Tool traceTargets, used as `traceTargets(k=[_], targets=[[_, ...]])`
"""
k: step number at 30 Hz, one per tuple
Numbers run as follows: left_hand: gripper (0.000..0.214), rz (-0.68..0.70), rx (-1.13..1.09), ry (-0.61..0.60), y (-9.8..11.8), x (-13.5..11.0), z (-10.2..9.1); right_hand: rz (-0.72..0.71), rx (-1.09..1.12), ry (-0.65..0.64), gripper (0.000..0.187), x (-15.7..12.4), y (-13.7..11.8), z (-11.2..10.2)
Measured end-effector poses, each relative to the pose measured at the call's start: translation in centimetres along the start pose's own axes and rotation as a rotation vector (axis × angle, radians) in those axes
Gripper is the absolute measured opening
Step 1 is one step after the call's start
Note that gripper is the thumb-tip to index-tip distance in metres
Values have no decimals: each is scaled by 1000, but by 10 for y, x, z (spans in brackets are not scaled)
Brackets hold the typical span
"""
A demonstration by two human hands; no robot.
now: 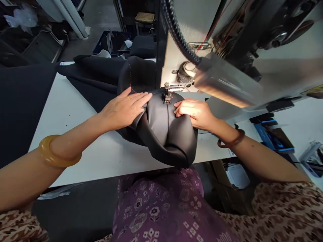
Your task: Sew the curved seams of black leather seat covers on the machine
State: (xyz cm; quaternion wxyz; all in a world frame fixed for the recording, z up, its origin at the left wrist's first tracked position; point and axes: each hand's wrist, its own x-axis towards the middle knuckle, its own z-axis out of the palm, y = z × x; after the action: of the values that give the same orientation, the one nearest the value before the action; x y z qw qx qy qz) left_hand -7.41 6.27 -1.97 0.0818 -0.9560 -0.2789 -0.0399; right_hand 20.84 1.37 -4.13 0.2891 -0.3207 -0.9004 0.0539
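A piece of smooth black leather-like material point(157, 122) lies bunched on the white table, with a seam running down its middle under the presser foot point(167, 95) of the sewing machine point(174, 64). My left hand point(126, 109) rests on the material left of the foot, palm down with its fingers stretched out. Right of the foot, my right hand point(193, 112) has its fingers curled and pressed on the material's edge. Red stitching shows on the black part behind my left hand. The needle tip is too small to make out.
A lamp point(224, 80) on a braided cable lights the sewing spot. More black cloth point(93, 74) spreads over the white table point(101, 158) to the left. Behind are a dark blue bin point(101, 43) and a stool point(144, 17). A blue box point(275, 136) sits at the right.
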Motion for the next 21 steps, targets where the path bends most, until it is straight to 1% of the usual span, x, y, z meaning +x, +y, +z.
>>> traceTargets(k=[2,4,6,8,10,11,13,14,15,16,17,18,20,21], targets=[[49,-102,29,16,-12,-1,14,55,-5,-11,29,-2,-2,3],[50,-206,6,12,-18,-2,32,81,-3,10,33,-4,-5,7],[53,-281,-60,-1,-14,-5,50,98,-2,70,36,-7,-9,13],[62,-321,-143,-9,-1,-11,61,119,-19,143,39,-13,-15,17],[67,-348,-202,-18,14,-19,64,153,-58,224,41,-20,-24,15],[66,-363,-232,-18,21,-24,63,167,-75,277,41,-23,-32,10],[55,-396,-309,11,30,-33,54,179,-86,378,37,-24,-52,-6],[49,-407,-355,39,33,-37,48,167,-77,393,33,-21,-64,-15],[47,-418,-399,69,34,-41,42,151,-71,371,28,-16,-78,-24],[47,-418,-429,90,35,-45,36,135,-74,296,24,-7,-92,-31],[49,-406,-434,97,35,-47,31,127,-109,202,24,4,-105,-36],[52,-386,-422,85,36,-50,27,146,-177,123,30,18,-118,-37],[58,-344,-366,17,37,-54,24,165,-293,-24,41,46,-137,-31],[60,-341,-332,-25,38,-55,25,159,-323,-85,40,58,-143,-24]])
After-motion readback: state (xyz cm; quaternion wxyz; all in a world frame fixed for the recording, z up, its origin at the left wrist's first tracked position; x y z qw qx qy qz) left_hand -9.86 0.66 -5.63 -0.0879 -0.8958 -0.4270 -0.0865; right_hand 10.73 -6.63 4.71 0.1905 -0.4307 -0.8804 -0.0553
